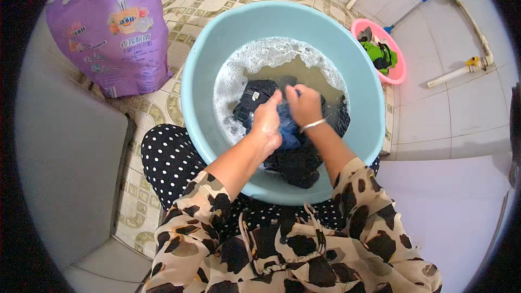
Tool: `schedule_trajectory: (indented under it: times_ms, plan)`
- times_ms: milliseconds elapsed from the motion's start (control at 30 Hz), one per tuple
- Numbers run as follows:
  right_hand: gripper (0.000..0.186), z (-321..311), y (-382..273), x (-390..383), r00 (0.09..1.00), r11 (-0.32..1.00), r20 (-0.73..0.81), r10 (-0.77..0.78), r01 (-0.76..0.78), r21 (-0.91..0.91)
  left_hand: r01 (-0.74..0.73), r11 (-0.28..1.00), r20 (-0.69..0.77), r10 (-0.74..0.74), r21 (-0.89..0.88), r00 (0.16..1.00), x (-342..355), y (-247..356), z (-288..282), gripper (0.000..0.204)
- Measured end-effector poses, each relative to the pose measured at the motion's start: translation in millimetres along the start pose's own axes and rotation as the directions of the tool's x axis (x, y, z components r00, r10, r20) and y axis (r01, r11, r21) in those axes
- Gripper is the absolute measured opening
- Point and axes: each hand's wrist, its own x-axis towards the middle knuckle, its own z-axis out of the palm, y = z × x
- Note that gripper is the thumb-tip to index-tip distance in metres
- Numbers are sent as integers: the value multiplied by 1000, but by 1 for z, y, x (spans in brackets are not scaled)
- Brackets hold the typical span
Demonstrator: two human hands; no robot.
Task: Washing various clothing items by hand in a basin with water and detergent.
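A large light-blue basin (374, 103) holds cloudy water (323, 76) with white suds around its edge. Dark wet clothes (255, 97) lie bunched in the middle of it, with a black garment (298, 168) heaped on the near side. Between my hands is a wet blue cloth (287, 127). My left hand (267, 122) is closed on its left side, thumb up. Fisted on the cloth's upper right part is my right hand (305, 107), slightly blurred, with a white bracelet at the wrist. Some fingers of both hands are hidden by the cloth and the hands themselves.
A tall purple detergent bag (108, 38) stands on the patterned tile floor at the left. Behind the basin at right sits a pink tub (402, 73) with green and black clothes. A blue-handled brush (410, 13) leans there, near wall pipes (453, 77). Grey and white panels flank me.
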Motion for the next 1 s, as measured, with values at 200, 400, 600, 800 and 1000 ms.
schedule_trajectory:
  times_ms: [200, 400, 600, 800, 1000]
  plan:
    - [13, -43, 53, -5, 826, 605, 563, 8, -452, 655, 105, 985, 146, -85, -139, 986, 4, 36, -11, 31]
    - [7, -36, -26, -9, 988, 658, 156, -5, -114, 744, 209, 972, 298, -168, -110, 940, 31, -6, -30, 23]
    - [12, 5, -35, -2, 872, 870, 196, -448, 476, -127, 30, 982, 105, -10, -185, 994, 2, -10, -12, 31]
    - [29, 4, -34, -5, 989, 984, 0, -151, 150, 95, 68, 986, 80, -56, -153, 995, 11, -6, -12, 30]
    - [21, -12, -9, -8, 986, 983, 17, -167, 168, -68, 99, 995, 38, -100, 22, 994, 0, -2, -7, 33]
